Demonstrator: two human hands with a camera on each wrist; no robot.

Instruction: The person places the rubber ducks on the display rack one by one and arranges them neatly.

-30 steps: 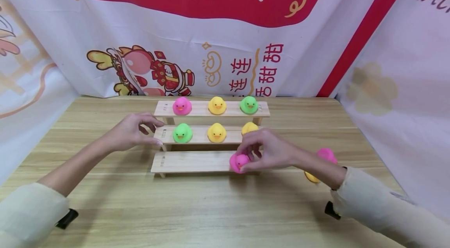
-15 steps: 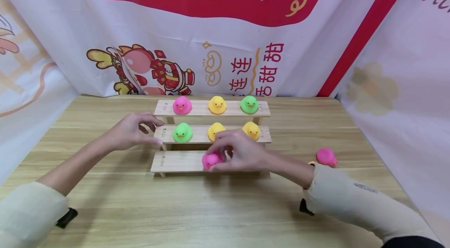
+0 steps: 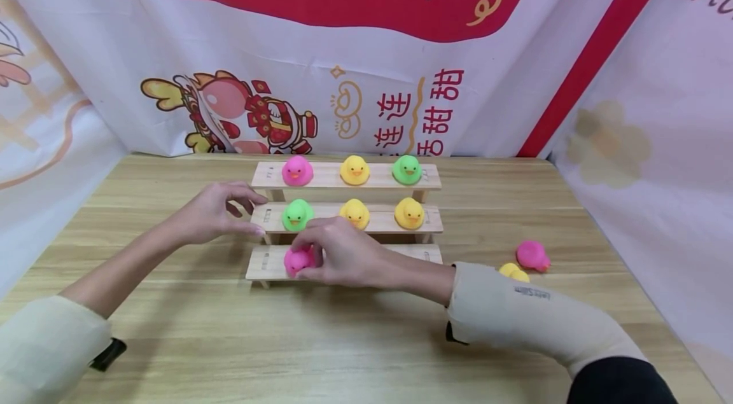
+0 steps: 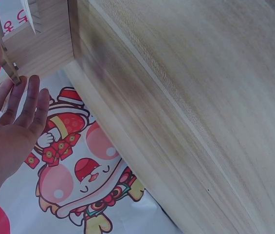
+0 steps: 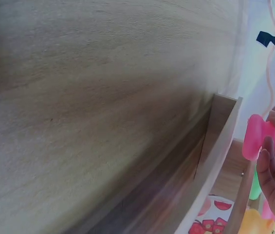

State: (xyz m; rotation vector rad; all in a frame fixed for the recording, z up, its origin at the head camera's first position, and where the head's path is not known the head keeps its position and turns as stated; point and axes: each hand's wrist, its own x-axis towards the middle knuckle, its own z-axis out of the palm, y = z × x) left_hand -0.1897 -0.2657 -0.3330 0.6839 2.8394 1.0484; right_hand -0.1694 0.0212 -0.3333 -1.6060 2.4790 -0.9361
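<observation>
My right hand pinches a pink rubber duck between thumb and fingers, over the left part of the bottom shelf of a three-step wooden display stand. In the right wrist view the pink duck is tipped, close above the shelf. My left hand holds the left end of the middle shelf, thumb at the front edge and fingers at the back. The left wrist view shows its fingertips against the wood. A green duck and two yellow ducks sit on the middle shelf.
On the top shelf stand a pink duck, a yellow duck and a green duck. Right of the stand, a pink duck lies on the wooden table near a yellow duck, partly behind the right sleeve.
My right hand has carried the pink duck leftward along the bottom shelf, from its right part to its left. The yellow duck on the table is partly uncovered. My left hand stays put.
</observation>
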